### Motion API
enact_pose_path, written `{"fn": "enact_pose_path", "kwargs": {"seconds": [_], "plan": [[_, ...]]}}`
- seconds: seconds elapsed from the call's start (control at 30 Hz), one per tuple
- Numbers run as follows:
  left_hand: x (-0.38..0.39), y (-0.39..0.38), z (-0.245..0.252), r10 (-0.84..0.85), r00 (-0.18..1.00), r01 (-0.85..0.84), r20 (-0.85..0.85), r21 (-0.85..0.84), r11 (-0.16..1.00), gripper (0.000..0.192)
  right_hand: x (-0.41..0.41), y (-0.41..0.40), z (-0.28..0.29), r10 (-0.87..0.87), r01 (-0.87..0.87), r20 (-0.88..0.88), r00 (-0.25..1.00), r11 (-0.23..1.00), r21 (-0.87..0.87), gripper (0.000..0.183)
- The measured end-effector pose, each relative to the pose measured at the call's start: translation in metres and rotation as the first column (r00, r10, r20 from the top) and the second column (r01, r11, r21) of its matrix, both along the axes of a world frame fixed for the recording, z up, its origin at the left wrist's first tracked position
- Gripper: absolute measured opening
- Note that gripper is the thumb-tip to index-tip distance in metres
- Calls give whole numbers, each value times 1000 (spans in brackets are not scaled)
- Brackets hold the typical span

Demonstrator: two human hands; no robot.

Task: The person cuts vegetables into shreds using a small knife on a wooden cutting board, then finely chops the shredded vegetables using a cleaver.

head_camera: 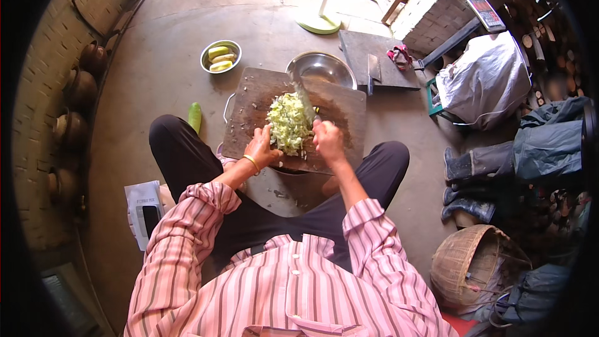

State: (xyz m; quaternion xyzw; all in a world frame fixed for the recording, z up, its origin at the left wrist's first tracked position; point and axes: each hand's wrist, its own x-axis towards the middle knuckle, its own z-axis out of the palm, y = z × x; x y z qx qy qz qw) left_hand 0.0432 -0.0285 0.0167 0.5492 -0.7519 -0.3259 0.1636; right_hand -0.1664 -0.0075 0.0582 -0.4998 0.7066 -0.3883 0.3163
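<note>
A pile of finely chopped pale-green vegetable (288,121) lies mid-board on a dark wooden cutting board (248,98). My right hand (329,140) grips the handle of a kitchen knife (304,96). Its blade, smeared with bits, points away from me along the pile's right side. On the near left, my left hand (263,146) has its thumb and fingers apart, touching the edge of the pile. A yellow bangle (252,164) circles that wrist. Scraps are scattered over the board, which sits between my knees; its support is mostly hidden.
A stainless basin (327,68) stands beyond the board, partly hidden. A bowl (204,63) holds several peeled cucumber-like vegetables; a green one (195,117) lies by my left knee. A cleaver (373,70) rests on a dark slab (358,47). At right are a scale (486,14), boots (456,164) and a wicker basket (454,262).
</note>
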Motion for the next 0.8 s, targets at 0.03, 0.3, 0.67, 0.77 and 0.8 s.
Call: {"fn": "enact_pose_path", "kwargs": {"seconds": [0.03,0.3,0.67,0.77,0.8], "plan": [[-1,8,-1,-8,999,8,46,2,1000,88,-12,-10,-3,-8,4,-58,998,998,-59,42],[-20,43,-4,2,966,23,258,-93,995,88,-66,-33,-34,49,-23,-315,948,996,85,45],[-11,31,-22,-2,998,17,69,-225,974,51,-26,26,32,263,-260,-92,960,965,45,34],[-18,26,-23,-13,997,28,75,-205,978,44,-11,28,24,223,-223,-17,975,974,-39,31],[-20,23,-27,-1,998,14,61,-224,975,40,-11,26,6,222,-222,-33,974,975,16,32]]}}
